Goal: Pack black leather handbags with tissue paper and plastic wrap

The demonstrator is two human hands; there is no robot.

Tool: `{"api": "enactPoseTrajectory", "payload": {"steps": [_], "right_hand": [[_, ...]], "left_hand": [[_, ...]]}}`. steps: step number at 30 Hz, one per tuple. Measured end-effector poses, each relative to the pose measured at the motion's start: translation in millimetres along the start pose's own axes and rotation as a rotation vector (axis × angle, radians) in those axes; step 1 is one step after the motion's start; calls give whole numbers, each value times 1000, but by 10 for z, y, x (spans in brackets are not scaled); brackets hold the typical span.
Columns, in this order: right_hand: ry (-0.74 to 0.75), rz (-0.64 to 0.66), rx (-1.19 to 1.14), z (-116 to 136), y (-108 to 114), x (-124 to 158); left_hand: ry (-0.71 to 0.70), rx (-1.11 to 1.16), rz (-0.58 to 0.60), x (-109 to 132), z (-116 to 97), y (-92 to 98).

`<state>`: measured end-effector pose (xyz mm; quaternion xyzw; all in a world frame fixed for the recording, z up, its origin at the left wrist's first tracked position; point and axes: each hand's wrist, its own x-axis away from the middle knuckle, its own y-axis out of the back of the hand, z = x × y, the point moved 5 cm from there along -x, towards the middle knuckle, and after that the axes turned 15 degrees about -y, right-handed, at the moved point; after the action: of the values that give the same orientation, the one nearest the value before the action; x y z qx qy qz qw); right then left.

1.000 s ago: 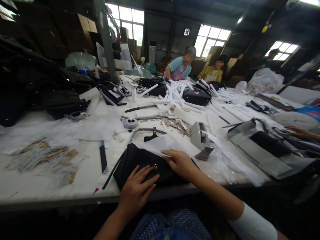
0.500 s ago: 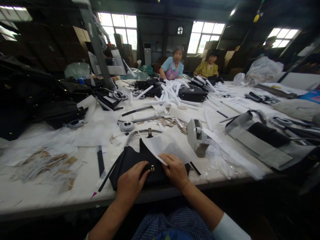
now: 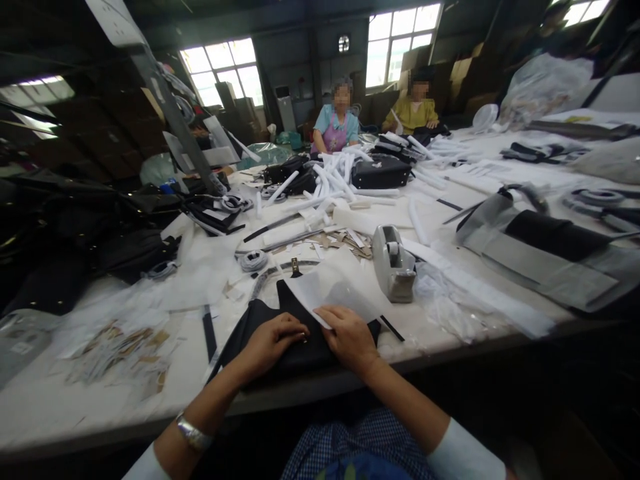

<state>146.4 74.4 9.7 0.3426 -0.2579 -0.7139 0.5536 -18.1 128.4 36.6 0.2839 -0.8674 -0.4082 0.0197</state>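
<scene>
A black handbag (image 3: 300, 357) lies before me at the table's front edge, its handle (image 3: 260, 280) wrapped and standing behind it. My left hand (image 3: 274, 341) is on the bag's front, thumb and fingers pinched at a small gold clasp (image 3: 305, 337), which they mostly cover. Beside it, my right hand (image 3: 349, 339) rests on the bag, fingers closed over the near edge of a white sheet (image 3: 327, 293). That sheet slants across the bag's right part. Another gold fitting (image 3: 295, 265) on a black tab stands up behind the bag.
A tape dispenser (image 3: 394, 263) stands just right of the sheet. Paper scraps (image 3: 123, 350) lie on the left. White foam tubes (image 3: 335, 177) are heaped mid-table. Another wrapped bag (image 3: 540, 253) is at right. Two people sit across the table.
My left hand's fingers have moved onto the gold clasp, which showed uncovered before. The right hand stays on the sheet and bag. My view has tilted and shifted slightly.
</scene>
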Motion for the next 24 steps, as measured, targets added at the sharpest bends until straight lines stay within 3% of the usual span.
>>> {"api": "enactPoseTrajectory", "payload": {"steps": [7, 16, 24], "right_hand": [[-12, -5, -17, -12, 12, -3], [-20, -8, -34, -11, 13, -4], [-21, 4, -44, -7, 18, -3]], "left_hand": [[-47, 138, 146, -118, 103, 42], [119, 1, -38, -92, 35, 28], [101, -39, -52, -71, 36, 26]]}}
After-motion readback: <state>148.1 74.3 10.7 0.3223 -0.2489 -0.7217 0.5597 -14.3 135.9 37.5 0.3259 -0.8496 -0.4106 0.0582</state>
